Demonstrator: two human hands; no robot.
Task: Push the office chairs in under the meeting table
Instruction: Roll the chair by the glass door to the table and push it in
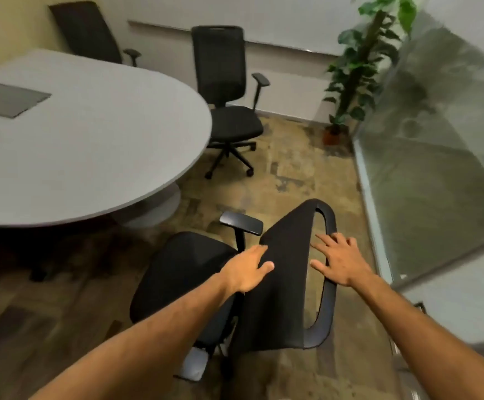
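Note:
A black mesh office chair (pixel 281 284) stands right in front of me, its seat turned toward the grey oval meeting table (pixel 96 145) and apart from it. My left hand (pixel 249 269) wraps the left edge of the backrest, fingers behind and thumb on the mesh. My right hand (pixel 340 262) lies flat with spread fingers on the backrest's right frame. A second black chair (pixel 225 90) stands at the table's far right end, pulled out. A third chair (pixel 88 33) sits behind the table by the wall.
A tall potted plant (pixel 359 70) stands in the far right corner. A frosted glass wall (pixel 437 168) runs along the right side. A grey hatch (pixel 10 99) is set in the tabletop. Patterned carpet (pixel 298 174) lies between the chairs.

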